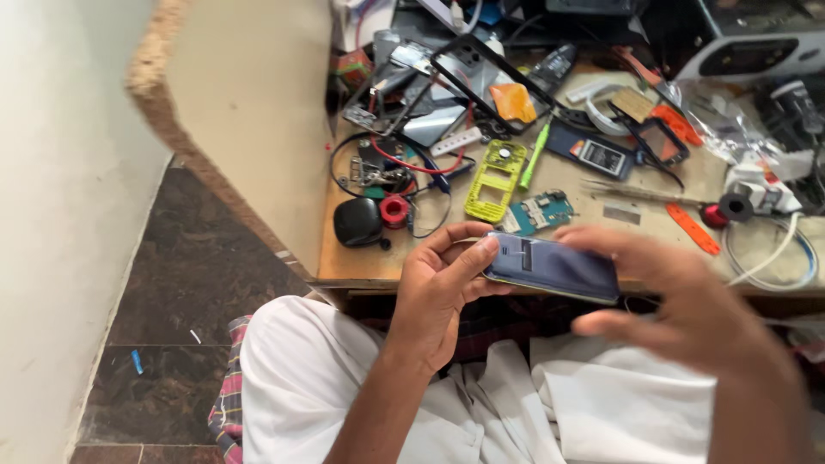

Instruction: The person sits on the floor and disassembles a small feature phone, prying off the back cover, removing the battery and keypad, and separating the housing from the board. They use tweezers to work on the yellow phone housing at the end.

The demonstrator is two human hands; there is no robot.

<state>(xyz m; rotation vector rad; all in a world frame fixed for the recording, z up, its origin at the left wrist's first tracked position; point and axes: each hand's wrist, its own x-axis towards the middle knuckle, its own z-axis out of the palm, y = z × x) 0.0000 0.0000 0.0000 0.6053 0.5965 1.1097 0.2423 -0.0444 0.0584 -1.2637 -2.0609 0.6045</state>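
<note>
Clutter covers the tabletop (361,258) beyond one dark phone (553,268), which both hands hold over its near edge: left hand (443,288) with fingers clamped on the phone's left end, right hand (679,301) blurred, fingers curled at its right end. Just behind the phone lie one yellow-green phone frame (495,180), one teal circuit board (540,212), one red spool (394,210) and one black pod (357,222).

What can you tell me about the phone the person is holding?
The phone is a thin, dark, glossy slab with rounded corners, lying nearly flat and slightly tilted above the edge of the wooden workbench. A small pale strip shows on its upper face. The left hand grips its left end, thumb on top; the right hand, blurred, holds its right end.
</note>
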